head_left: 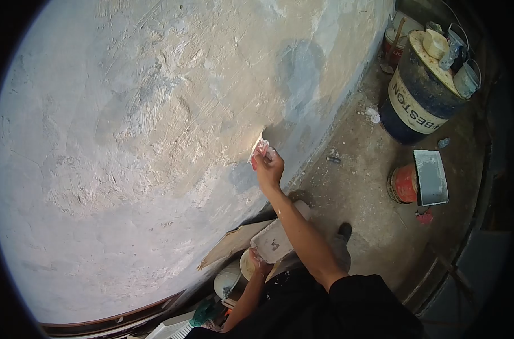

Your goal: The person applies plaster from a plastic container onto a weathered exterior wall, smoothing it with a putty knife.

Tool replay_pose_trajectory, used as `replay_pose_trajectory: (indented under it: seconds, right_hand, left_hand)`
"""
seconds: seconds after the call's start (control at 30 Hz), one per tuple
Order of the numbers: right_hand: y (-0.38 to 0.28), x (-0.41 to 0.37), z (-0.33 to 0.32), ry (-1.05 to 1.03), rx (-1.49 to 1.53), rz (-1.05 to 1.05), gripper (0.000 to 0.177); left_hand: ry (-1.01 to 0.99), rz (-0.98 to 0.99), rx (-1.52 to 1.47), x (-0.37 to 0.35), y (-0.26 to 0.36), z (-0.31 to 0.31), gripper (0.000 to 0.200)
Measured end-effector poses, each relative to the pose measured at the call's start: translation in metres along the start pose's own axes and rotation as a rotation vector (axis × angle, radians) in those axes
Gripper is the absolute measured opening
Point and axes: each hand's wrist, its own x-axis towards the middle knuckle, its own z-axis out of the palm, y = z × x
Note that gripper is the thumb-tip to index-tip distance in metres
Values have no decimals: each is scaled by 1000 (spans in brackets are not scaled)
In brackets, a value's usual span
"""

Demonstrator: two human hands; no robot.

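Note:
My right hand [270, 168] is closed around a small red putty scraper [259, 153], its surface smeared with white paste. The scraper's edge meets the rough plastered wall [127, 141], which carries patches of cream and grey filler. Lower down, my left hand [260, 263] grips the near side of a shallow pale tray [272, 242]. Inside the tray lies a small dark smear or lump. My right forearm passes over the tray's far part and partly hides it.
On the floor at right stand a large drum [415, 90] topped with cups and tins, and a red bucket [404, 183] with a grey rectangular tray [432, 177] against it. A board [231, 243] and a pale round container [227, 282] sit by the wall's base.

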Motion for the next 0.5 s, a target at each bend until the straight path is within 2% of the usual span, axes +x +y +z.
replay_pose_trajectory:
  seconds: [0.07, 0.13, 0.2, 0.23, 0.33, 0.37, 0.4, 0.5]
  right_hand:
    - [-31, -23, 26, -156, -189, -170, 6]
    - [-77, -62, 70, -184, -230, -382, 7]
    - [-82, -80, 86, -191, -172, -375, 11]
    - [-87, -84, 86, -191, -187, -417, 16]
    - [-104, -84, 56, -154, -264, -399, 14]
    - [-101, -81, 39, -159, -270, -342, 13]
    - [-103, -77, 24, -182, -192, -332, 13]
    - [-128, -65, -44, -298, -143, -100, 13]
  left_hand:
    - [-49, 5, 11, 5, 0, -3, 70]
    - [-32, 0, -35, 3, 4, 11, 68]
    - [60, -18, -141, -8, 12, 46, 64]
    - [-336, -114, -569, 0, 11, 37, 64]
    - [-223, -57, -327, 22, 8, 11, 64]
    - [-339, -38, -412, 32, 4, 9, 63]
    - [-328, -29, -343, 29, 8, 30, 62]
    - [-240, -29, -212, 13, 15, 76, 62]
